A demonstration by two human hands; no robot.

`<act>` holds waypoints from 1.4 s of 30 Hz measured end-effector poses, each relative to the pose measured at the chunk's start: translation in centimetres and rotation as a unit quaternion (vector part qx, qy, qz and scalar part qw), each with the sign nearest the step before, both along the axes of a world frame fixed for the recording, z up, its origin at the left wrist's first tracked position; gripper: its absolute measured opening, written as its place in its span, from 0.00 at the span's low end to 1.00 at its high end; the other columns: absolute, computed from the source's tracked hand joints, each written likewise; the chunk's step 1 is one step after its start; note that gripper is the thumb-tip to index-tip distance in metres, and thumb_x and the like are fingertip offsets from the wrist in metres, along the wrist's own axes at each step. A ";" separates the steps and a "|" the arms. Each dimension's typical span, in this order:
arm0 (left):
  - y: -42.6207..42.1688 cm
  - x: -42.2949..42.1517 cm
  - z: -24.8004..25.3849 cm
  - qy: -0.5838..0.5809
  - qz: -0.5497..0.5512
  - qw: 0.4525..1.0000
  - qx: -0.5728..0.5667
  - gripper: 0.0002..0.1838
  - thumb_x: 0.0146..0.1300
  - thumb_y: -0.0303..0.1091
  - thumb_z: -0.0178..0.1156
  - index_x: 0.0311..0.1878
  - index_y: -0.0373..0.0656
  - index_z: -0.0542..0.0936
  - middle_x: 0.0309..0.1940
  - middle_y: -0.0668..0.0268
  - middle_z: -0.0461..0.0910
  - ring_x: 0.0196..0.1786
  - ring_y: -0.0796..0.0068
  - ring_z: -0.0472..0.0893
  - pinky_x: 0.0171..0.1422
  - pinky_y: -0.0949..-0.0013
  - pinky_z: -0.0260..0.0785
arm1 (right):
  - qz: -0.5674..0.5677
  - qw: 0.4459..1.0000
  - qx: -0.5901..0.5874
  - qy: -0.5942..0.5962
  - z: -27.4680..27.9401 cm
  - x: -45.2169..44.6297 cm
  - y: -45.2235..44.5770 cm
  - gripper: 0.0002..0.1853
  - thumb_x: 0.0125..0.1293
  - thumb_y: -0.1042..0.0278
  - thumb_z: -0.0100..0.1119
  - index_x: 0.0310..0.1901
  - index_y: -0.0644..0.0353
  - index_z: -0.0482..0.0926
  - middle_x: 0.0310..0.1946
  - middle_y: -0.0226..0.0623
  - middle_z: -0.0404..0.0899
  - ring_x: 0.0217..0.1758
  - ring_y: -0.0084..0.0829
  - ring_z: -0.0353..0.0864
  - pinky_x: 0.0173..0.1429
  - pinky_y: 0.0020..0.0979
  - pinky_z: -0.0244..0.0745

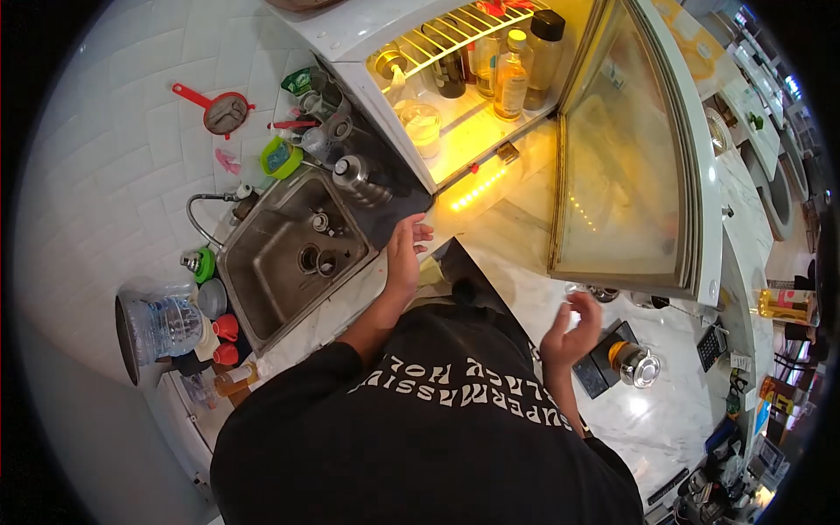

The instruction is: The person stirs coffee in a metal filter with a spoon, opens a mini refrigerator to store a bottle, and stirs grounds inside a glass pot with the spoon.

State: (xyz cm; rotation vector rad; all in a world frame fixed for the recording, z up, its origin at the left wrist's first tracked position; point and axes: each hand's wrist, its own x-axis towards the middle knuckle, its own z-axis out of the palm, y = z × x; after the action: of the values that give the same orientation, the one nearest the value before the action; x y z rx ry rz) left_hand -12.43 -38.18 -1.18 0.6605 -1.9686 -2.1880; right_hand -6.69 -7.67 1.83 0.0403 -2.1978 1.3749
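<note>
My left hand (406,252) is raised beside the sink's right corner, fingers loosely bent and apart, holding nothing. It is below the lit display fridge (350,79), whose glass door (626,166) stands open to the right. My right hand (570,331) hovers near the door's lower edge, fingers curved and apart with nothing visible between them. Inside the fridge are an orange bottle (511,83) with a yellow cap, a dark-capped bottle (546,66) and a clear container (422,127). A yellow wire shelf (455,39) crosses above them.
A metal sink (262,254) lies left, with a steel kettle (354,175) beside it. A red strainer (226,114) hangs on the tiled wall. On the marble counter (647,429) at right, a glass pot (634,363) stands by a black scale (599,372). A large water bottle (166,325) sits far left.
</note>
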 end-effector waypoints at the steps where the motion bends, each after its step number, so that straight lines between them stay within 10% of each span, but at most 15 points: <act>1: 0.4 0.0 0.0 -0.003 -0.012 1.000 0.000 0.25 0.84 0.51 0.42 0.65 0.43 0.76 0.49 0.65 0.82 0.51 0.75 0.79 0.55 0.68 0.69 | -0.041 0.998 0.009 0.050 0.3 -0.2 0.5 0.27 0.68 0.78 0.63 0.67 0.70 0.69 0.52 0.49 0.79 0.51 0.40 0.81 0.60 0.37 0.77; 8: 0.8 0.8 -0.6 0.019 -0.022 1.000 0.006 0.25 0.85 0.52 0.41 0.65 0.41 0.76 0.48 0.64 0.83 0.50 0.75 0.79 0.55 0.69 0.70 | -0.020 0.997 -0.075 -0.011 -1.3 -4.4 2.1 0.30 0.70 0.76 0.63 0.70 0.73 0.64 0.61 0.53 0.74 0.63 0.45 0.76 0.70 0.43 0.70; 19: -2.5 5.1 -2.0 0.000 0.082 0.997 0.015 0.25 0.85 0.52 0.40 0.63 0.43 0.78 0.46 0.67 0.83 0.48 0.77 0.79 0.53 0.70 0.69 | 0.125 0.979 0.144 0.068 -0.1 -7.9 -3.8 0.32 0.60 0.69 0.79 0.63 0.65 0.73 0.52 0.54 0.78 0.53 0.57 0.78 0.58 0.50 0.73; 29: -6.2 9.0 -2.1 -0.008 0.190 0.982 0.001 0.28 0.85 0.54 0.38 0.64 0.42 0.77 0.47 0.65 0.83 0.49 0.75 0.80 0.53 0.68 0.69 | 0.234 0.970 -0.034 0.053 1.6 -13.8 -14.6 0.45 0.58 0.71 0.81 0.75 0.60 0.64 0.48 0.44 0.75 0.48 0.40 0.79 0.49 0.38 0.81; 42: -7.4 12.4 -2.7 -0.021 0.209 0.978 0.004 0.29 0.85 0.57 0.37 0.66 0.42 0.75 0.48 0.65 0.82 0.50 0.72 0.78 0.55 0.65 0.68 | 0.182 0.979 0.021 0.085 1.9 -17.4 -20.6 0.49 0.58 0.64 0.82 0.78 0.57 0.61 0.43 0.41 0.74 0.44 0.38 0.78 0.46 0.38 0.80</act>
State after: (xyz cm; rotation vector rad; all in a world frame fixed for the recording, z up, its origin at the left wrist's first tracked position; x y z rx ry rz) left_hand -0.06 -45.57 -3.87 1.0218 -1.6493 -1.9391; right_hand -24.09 -28.27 3.75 0.5791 -2.1449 1.4513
